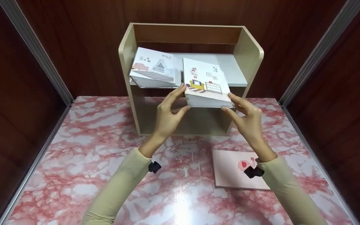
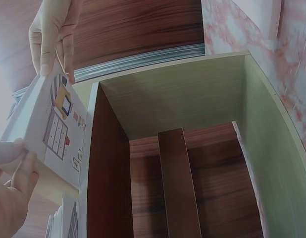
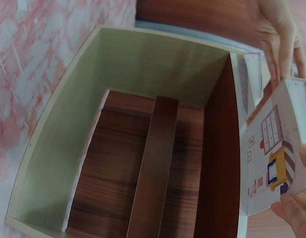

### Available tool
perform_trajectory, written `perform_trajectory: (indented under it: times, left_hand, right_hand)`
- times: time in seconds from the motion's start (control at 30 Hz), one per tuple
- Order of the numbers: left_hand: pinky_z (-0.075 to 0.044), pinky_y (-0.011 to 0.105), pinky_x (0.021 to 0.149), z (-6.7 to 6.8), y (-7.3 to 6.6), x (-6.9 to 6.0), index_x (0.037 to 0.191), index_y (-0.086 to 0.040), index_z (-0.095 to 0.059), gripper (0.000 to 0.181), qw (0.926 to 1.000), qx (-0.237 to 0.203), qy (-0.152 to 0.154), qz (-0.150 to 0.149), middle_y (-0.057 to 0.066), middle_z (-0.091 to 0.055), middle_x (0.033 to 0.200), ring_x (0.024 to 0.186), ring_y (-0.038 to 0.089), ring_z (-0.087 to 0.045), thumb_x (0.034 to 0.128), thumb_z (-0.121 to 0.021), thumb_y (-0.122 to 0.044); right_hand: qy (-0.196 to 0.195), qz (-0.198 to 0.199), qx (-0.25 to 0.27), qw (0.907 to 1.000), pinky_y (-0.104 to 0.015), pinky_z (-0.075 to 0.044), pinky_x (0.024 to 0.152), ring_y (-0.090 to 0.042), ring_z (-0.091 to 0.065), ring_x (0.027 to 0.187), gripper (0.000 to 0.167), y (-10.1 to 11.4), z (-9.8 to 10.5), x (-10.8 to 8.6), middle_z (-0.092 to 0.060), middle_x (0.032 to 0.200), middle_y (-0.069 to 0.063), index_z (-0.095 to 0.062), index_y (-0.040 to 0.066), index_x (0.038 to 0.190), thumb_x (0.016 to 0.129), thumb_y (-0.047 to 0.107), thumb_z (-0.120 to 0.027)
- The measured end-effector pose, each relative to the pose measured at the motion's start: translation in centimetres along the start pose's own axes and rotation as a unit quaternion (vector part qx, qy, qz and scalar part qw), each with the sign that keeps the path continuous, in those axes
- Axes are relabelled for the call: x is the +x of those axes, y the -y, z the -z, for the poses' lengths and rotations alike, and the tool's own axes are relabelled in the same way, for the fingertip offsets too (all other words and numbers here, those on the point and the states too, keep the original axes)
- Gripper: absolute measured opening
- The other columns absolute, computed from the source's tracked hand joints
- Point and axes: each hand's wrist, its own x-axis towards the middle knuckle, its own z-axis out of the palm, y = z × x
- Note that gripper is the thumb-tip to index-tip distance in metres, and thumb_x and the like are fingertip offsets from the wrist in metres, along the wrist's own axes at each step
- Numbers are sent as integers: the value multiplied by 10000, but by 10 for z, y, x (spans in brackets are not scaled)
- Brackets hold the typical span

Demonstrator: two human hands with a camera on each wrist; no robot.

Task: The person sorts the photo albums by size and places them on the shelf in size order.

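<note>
A thick white book (image 1: 206, 76), printed with a yellow armchair and a chest of drawers, lies tilted with its far part over the shelf board. My left hand (image 1: 169, 114) pinches its near left corner between thumb and fingers. The near right corner is pinched by my right hand (image 1: 245, 117). In the left wrist view the underside of the book (image 2: 64, 126) shows similar pictures. A second thick book (image 1: 155, 67), with a pink sofa and a grey tent on its cover, leans at the shelf's left side, jutting past the front edge.
The small wooden shelf unit (image 1: 198, 33) stands against the back wall, its white board (image 1: 227, 67) under the books. A pink book (image 1: 228, 168) with an elephant lies on the marbled tabletop (image 1: 98, 162), below my right forearm. Dark wood panels (image 1: 14, 81) enclose the sides.
</note>
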Motion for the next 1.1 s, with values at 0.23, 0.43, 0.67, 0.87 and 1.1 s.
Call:
perform_trajectory:
  times: [0.23,0.43,0.67,0.87,1.1]
  left_hand:
    - [-555,344,763,2,3,1,1302,-48,-524,517,9998,143,90,-81,102,-485,1364,1147,164,-546,810,-678,1]
    - [-554,331,760,2,5,4,1294,-32,-523,504,9994,279,103,-199,127,-487,1359,1171,173,-537,814,-670,9]
    - [-544,300,789,3,7,7,1299,-22,-514,513,9977,520,129,-407,134,-497,1347,1169,171,-538,813,-673,8]
    - [-547,303,783,3,9,10,1310,-46,-511,517,9979,516,182,-347,119,-490,1354,1175,164,-534,820,-663,12]
    - [-551,296,773,3,10,12,1293,-84,-542,484,9983,485,257,-171,120,-467,1376,1144,190,-553,828,-665,-26]
  right_hand:
    - [97,-85,29,9999,-171,-507,820,-128,-634,963,426,-1,0,1,-659,1139,-71,-653,65,1166,752,67,-749]
    - [141,-17,31,9999,-178,-509,823,-136,-637,975,425,-5,0,2,-654,1153,-52,-642,102,1192,778,129,-737]
    - [146,84,-113,9998,-199,-509,836,-201,-635,993,402,10,0,7,-645,1161,-109,-642,26,1169,776,51,-724]
    - [138,189,-126,9996,-208,-498,862,-254,-623,1022,372,26,2,10,-633,1142,-201,-640,-40,1133,769,-15,-712]
    - [154,441,-309,9984,-270,-533,803,-234,-644,933,371,4,-1,12,-665,1098,-146,-655,-15,1125,762,19,-728]
